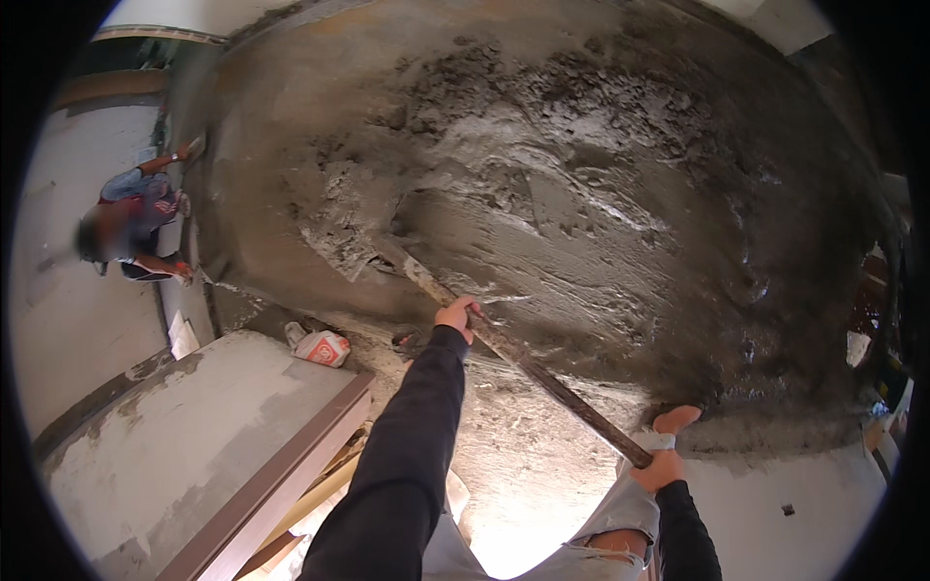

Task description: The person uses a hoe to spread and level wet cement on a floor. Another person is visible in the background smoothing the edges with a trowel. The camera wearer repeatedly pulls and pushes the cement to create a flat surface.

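My left hand (pixel 458 318) is wrapped round the middle of a long wooden shovel handle (pixel 542 376). My right hand (pixel 659 472) grips the same handle close to its near end. The shaft slants from lower right up to the left. At its far end the shovel's blade is mostly hidden under a grey heap of wet mortar (pixel 344 218). Around it spreads a broad bed of wet mortar (pixel 581 223), smeared smooth in the middle and lumpy toward the back.
A person (pixel 136 218) crouches at the left edge of the mortar, one hand by a flat tool (pixel 197 147). A red and white bag (pixel 322 349) lies beside a plastered ledge (pixel 223 407) with a brown edge. My bare foot (pixel 676 419) stands at the mortar's near border.
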The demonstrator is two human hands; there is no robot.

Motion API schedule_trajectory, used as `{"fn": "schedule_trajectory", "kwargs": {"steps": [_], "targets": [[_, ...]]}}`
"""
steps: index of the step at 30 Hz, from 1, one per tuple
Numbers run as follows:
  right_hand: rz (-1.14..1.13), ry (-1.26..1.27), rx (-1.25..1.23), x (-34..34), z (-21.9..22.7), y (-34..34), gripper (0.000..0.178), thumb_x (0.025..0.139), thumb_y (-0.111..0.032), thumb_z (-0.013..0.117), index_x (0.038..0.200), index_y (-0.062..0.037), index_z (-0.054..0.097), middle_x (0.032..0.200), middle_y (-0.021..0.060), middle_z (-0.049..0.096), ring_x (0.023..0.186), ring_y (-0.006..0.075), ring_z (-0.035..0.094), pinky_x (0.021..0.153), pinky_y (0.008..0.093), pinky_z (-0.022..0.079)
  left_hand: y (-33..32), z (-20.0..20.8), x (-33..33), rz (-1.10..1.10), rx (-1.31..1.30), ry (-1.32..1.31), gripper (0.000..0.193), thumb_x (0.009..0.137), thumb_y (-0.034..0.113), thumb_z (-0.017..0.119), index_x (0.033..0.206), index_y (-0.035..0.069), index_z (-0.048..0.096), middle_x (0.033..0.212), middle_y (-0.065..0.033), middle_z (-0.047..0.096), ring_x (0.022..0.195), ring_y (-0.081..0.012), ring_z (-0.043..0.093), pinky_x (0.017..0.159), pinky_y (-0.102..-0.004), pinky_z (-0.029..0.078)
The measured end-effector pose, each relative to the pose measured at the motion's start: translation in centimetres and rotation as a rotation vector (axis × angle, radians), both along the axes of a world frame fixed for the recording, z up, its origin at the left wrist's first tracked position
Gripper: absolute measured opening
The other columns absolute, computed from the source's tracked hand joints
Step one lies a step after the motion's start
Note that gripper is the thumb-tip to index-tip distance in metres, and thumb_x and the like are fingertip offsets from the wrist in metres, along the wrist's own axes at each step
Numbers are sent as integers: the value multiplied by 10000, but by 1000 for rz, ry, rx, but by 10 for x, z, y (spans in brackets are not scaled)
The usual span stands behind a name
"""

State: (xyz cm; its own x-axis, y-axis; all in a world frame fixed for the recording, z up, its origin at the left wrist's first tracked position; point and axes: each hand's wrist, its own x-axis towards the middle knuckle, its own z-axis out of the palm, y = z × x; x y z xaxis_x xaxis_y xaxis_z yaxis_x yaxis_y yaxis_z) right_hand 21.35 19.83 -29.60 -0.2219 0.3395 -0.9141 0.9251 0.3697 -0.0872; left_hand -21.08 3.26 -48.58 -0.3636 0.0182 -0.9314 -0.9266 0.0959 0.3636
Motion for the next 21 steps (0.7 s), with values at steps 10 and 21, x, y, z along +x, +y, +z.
{"fn": "schedule_trajectory", "kwargs": {"steps": [10,21], "targets": [[-235,189,-760,-117,-20,-16,452,586,-479,697,736,-53,670,602,135,618,583,287,618,575,386,494,-56,57,-126,-516,-896,453,718,653,193,718,1145,-126,304,995,-260,547,862,-334,578,727,-388,486],[101,148,-214,68,39,34,412,566,-415,701,715,-36,640,664,190,615,687,378,601,630,439,478,-24,96,56,196,195,87,103,740,93,543,648,58,514,662,-65,524,621,-208,531,597,-325,447]]}}
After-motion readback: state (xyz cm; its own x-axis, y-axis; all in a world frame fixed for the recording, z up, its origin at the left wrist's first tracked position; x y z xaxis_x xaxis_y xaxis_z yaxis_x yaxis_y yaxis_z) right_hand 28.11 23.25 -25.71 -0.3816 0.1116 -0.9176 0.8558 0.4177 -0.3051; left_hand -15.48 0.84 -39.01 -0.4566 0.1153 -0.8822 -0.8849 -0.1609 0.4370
